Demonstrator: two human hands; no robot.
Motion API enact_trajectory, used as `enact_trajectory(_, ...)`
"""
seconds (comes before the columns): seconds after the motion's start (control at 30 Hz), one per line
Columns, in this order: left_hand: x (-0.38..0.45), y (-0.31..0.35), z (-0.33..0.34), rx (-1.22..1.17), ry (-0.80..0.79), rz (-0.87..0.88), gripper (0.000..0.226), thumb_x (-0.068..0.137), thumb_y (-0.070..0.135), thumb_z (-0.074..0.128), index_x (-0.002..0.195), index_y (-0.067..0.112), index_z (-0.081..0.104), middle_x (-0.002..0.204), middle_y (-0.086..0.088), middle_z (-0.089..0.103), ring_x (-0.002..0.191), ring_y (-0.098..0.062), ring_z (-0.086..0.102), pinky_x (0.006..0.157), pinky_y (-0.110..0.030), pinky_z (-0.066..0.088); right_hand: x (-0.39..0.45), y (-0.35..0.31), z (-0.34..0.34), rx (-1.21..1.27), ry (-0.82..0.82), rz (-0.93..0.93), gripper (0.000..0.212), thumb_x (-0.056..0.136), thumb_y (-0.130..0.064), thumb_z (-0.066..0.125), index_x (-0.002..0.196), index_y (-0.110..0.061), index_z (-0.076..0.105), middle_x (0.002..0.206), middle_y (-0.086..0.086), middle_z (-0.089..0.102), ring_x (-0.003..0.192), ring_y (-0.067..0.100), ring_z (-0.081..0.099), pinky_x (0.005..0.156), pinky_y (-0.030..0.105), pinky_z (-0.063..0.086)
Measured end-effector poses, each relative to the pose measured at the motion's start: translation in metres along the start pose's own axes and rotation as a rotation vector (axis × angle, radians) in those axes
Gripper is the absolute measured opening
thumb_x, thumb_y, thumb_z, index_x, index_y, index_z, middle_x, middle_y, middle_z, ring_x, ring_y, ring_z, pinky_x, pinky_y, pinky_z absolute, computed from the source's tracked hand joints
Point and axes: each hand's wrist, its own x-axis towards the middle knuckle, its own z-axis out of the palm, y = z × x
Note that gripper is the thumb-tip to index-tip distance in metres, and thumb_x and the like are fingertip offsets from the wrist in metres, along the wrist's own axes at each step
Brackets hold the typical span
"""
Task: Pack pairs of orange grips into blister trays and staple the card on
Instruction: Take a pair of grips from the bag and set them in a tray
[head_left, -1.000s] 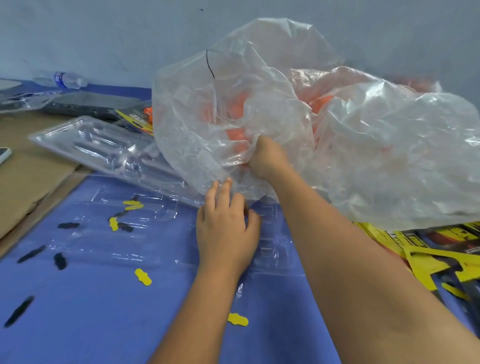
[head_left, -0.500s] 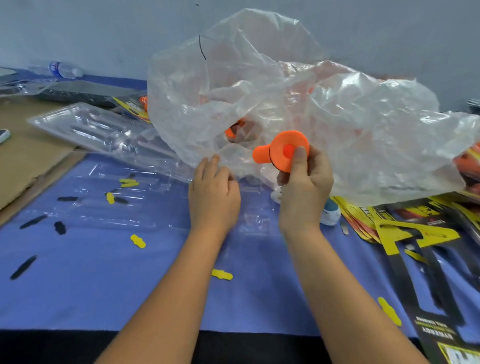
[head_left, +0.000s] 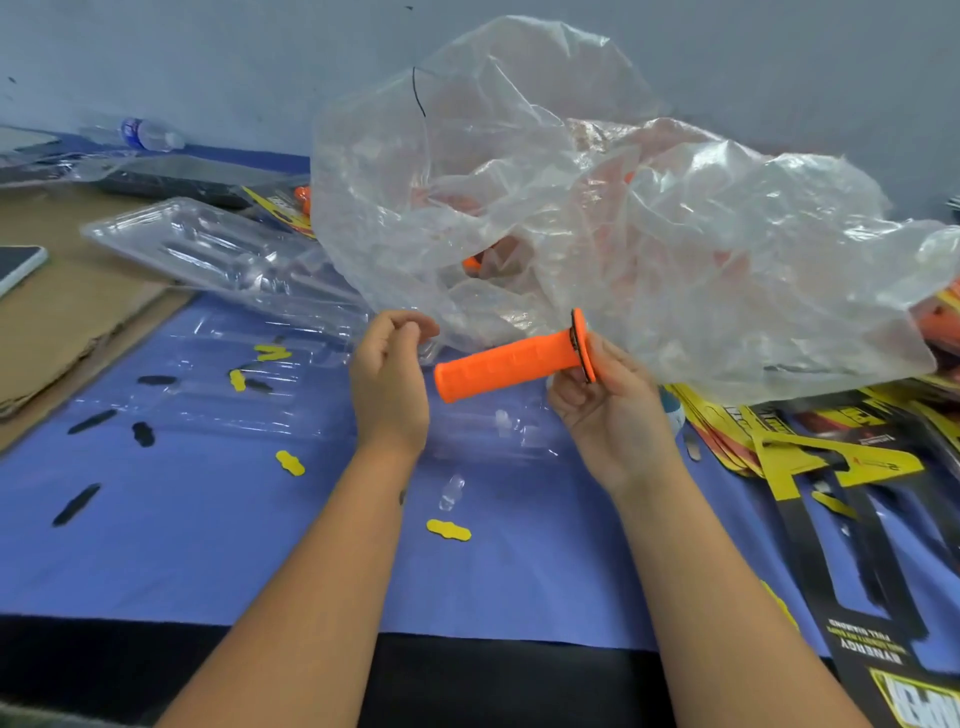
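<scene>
My right hand (head_left: 608, 410) holds an orange grip (head_left: 506, 366) by its flanged end, the grip lying sideways above the blue table. My left hand (head_left: 389, 379) hovers just left of the grip's free end, fingers curled with nothing in them, not touching it. A clear blister tray (head_left: 249, 384) lies flat on the blue cloth under both hands. Behind them a big clear plastic bag (head_left: 597, 218) holds more orange grips, dimly seen through the film. Yellow-and-black backing cards (head_left: 810, 452) lie at the right.
A stack of clear blister trays (head_left: 208, 249) lies at the back left beside brown cardboard (head_left: 67, 306) and a phone (head_left: 18, 262). Yellow and black punched scraps (head_left: 449, 530) litter the blue cloth (head_left: 208, 545). A water bottle (head_left: 148, 135) lies by the wall.
My right hand drew one orange grip out of the bag and turned it from end-on to sideways. My left hand lifted off the tray and rose toward the grip.
</scene>
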Motion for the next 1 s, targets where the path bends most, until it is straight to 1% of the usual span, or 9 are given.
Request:
enact_trajectory(0.1, -0.007, 0.003, 0.0, 0.226, -0.279, 0.179, 0.013, 0.079, 0.033, 0.051, 0.085, 0.029, 0.062, 0.086, 0.014, 0.065, 0.085, -0.005, 0.059, 0.08, -0.026, 0.046, -0.001, 0.003, 0.003, -0.014, 0.046, 0.005, 0.027, 0.099, -0.011, 0.049, 0.073, -0.009, 0.057, 0.06, 0.001, 0.038, 0.05, 0.01, 0.038, 0.047, 0.018, 0.037)
enact_trajectory(0.17, -0.01, 0.002, -0.001, 0.396, -0.472, 0.328, 0.029, 0.076, 0.043, 0.055, 0.099, 0.028, 0.064, 0.096, 0.012, 0.065, 0.094, -0.01, 0.06, 0.09, -0.04, 0.047, -0.001, 0.005, 0.005, -0.005, 0.118, -0.007, 0.021, 0.1, -0.01, 0.049, 0.083, -0.008, 0.063, 0.063, 0.002, 0.045, 0.055, 0.009, 0.042, 0.05, 0.017, 0.042)
enact_trajectory(0.23, -0.009, 0.002, -0.002, 0.534, -0.539, 0.431, 0.039, 0.074, 0.045, 0.064, 0.11, 0.03, 0.063, 0.103, 0.012, 0.064, 0.1, -0.014, 0.06, 0.092, -0.049, 0.045, 0.0, 0.005, 0.007, 0.007, 0.176, -0.035, 0.017, 0.101, -0.01, 0.048, 0.093, -0.009, 0.063, 0.064, 0.0, 0.053, 0.057, 0.009, 0.047, 0.053, 0.018, 0.046)
enact_trajectory(0.43, -0.003, -0.002, -0.003, 0.508, -0.46, 0.369, 0.04, 0.077, 0.022, 0.075, 0.117, 0.026, 0.068, 0.106, 0.002, 0.067, 0.101, -0.017, 0.06, 0.091, -0.034, 0.046, -0.006, 0.012, 0.014, -0.325, 0.235, -0.269, 0.014, 0.101, -0.02, 0.052, 0.102, -0.022, 0.066, 0.07, 0.001, 0.065, 0.06, 0.018, 0.063, 0.054, 0.026, 0.051)
enact_trajectory(0.57, -0.001, -0.009, -0.003, 0.44, -0.395, 0.258, 0.042, 0.081, 0.018, 0.074, 0.12, 0.031, 0.065, 0.108, 0.003, 0.063, 0.101, -0.009, 0.058, 0.089, -0.018, 0.043, -0.012, 0.019, 0.014, -0.634, 0.149, -0.458, 0.024, 0.085, -0.038, 0.062, 0.107, -0.029, 0.066, 0.105, 0.0, 0.059, 0.088, 0.014, 0.061, 0.07, 0.031, 0.052)
enact_trajectory(0.7, 0.003, -0.011, -0.005, 0.416, -0.337, 0.257, 0.041, 0.081, 0.014, 0.074, 0.119, 0.028, 0.065, 0.108, 0.001, 0.059, 0.095, -0.001, 0.055, 0.082, -0.003, 0.037, -0.007, 0.023, 0.01, -0.974, 0.192, -0.602, 0.023, 0.084, -0.015, 0.072, 0.106, -0.016, 0.068, 0.106, -0.003, 0.05, 0.085, 0.016, 0.058, 0.066, 0.025, 0.049)
enact_trajectory(0.83, -0.001, -0.005, -0.005, 0.45, -0.37, 0.268, 0.043, 0.08, 0.015, 0.076, 0.119, 0.029, 0.065, 0.109, 0.0, 0.059, 0.099, -0.008, 0.058, 0.086, -0.007, 0.039, -0.007, 0.023, 0.007, -1.111, 0.278, -0.663, 0.009, 0.086, -0.009, 0.069, 0.095, -0.008, 0.069, 0.092, -0.004, 0.051, 0.07, 0.017, 0.054, 0.062, 0.022, 0.043)
enact_trajectory(0.9, 0.0, 0.001, -0.009, 0.462, -0.472, 0.248, 0.064, 0.074, 0.027, 0.082, 0.131, 0.037, 0.055, 0.12, 0.004, 0.058, 0.11, -0.009, 0.056, 0.095, -0.017, 0.04, -0.008, 0.023, 0.007, -1.134, 0.331, -0.688, 0.006, 0.088, -0.009, 0.066, 0.093, -0.008, 0.069, 0.088, -0.006, 0.05, 0.068, 0.013, 0.052, 0.063, 0.014, 0.039)
enact_trajectory(1.0, 0.005, 0.01, -0.019, 0.648, -0.735, 0.217, 0.12, 0.048, 0.058, 0.082, 0.143, 0.061, 0.008, 0.143, 0.013, 0.04, 0.128, -0.008, 0.041, 0.107, -0.028, 0.029, -0.006, 0.021, 0.006, -1.079, 0.431, -0.648, 0.007, 0.088, -0.007, 0.066, 0.094, -0.006, 0.07, 0.088, -0.004, 0.053, 0.071, 0.009, 0.05, 0.067, 0.007, 0.036)
